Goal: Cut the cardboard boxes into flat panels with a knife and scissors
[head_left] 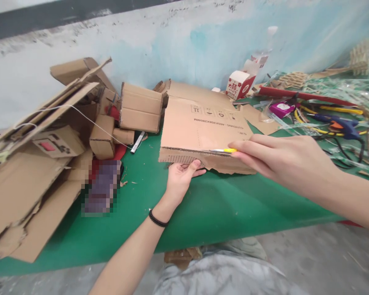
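A large printed cardboard piece lies on the green table, its front edge folded down and raised a little. My left hand grips that front flap from below, thumb on its outer face. In my right hand is a yellow utility knife, pinched between the fingers. Its thin blade points left and lies along the cardboard's front fold. The lower rim of the flap is torn and uneven.
Stacked cardboard sheets and small boxes stand at the left, near a pixelated flat object and a white marker. At the right are a blue glue gun, a purple box and plastic scraps.
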The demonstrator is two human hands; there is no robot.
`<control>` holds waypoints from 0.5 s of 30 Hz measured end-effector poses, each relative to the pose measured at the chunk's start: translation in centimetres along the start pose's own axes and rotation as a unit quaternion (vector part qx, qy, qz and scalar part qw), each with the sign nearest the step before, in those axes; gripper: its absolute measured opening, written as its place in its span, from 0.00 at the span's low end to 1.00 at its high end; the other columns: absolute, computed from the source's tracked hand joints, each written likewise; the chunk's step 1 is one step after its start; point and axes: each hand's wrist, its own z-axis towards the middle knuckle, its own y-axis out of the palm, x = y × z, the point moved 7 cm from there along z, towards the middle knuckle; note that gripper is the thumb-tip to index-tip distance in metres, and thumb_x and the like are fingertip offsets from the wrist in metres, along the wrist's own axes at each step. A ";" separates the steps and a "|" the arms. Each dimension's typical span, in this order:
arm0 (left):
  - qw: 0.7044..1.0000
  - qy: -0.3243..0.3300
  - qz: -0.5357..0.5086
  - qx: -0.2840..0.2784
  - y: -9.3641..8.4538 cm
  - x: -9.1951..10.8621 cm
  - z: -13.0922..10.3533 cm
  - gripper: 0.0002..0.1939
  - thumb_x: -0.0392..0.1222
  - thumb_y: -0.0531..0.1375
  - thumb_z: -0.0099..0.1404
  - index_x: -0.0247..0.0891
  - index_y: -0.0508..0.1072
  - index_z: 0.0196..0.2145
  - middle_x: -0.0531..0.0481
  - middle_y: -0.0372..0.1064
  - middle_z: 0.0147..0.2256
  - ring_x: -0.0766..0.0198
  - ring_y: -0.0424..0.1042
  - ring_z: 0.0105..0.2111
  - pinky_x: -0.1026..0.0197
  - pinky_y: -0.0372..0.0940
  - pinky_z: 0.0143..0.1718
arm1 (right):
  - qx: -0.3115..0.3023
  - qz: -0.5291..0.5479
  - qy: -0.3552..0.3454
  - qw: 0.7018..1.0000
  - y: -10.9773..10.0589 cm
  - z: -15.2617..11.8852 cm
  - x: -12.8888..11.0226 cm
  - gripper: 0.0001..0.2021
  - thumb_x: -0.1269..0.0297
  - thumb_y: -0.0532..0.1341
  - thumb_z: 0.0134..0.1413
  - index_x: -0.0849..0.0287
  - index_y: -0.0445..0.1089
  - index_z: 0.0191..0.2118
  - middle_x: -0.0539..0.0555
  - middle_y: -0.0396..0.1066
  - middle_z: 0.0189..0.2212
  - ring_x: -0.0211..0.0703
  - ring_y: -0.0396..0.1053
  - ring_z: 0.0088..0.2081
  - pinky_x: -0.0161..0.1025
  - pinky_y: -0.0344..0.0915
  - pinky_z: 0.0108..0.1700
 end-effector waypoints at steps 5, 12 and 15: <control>1.000 0.006 0.004 -0.003 0.0 0.1 0.0 0.25 0.56 0.79 0.55 0.32 0.86 0.39 0.38 0.85 0.41 0.48 0.85 0.42 0.49 0.83 0.45 | -0.010 -0.001 0.004 1.000 1.1 0.4 -0.4 0.19 0.57 0.53 0.79 0.56 0.81 0.46 0.52 0.82 0.34 0.37 0.68 0.23 0.39 0.50 0.26; 1.000 0.010 0.007 -0.005 -0.1 0.0 -0.1 0.24 0.57 0.79 0.56 0.33 0.86 0.39 0.39 0.85 0.40 0.50 0.85 0.41 0.50 0.83 0.45 | -0.040 -0.012 0.021 0.999 2.2 0.1 -0.5 0.24 0.54 0.49 0.81 0.55 0.82 0.47 0.52 0.81 0.33 0.38 0.68 0.22 0.40 0.48 0.25; 1.000 0.016 0.013 0.000 -0.1 0.1 -0.2 0.24 0.57 0.79 0.55 0.33 0.86 0.37 0.39 0.85 0.40 0.50 0.85 0.41 0.49 0.83 0.46 | -0.061 -0.004 0.021 0.998 2.4 0.0 0.0 0.26 0.53 0.47 0.81 0.55 0.81 0.46 0.52 0.82 0.34 0.37 0.67 0.22 0.40 0.47 0.25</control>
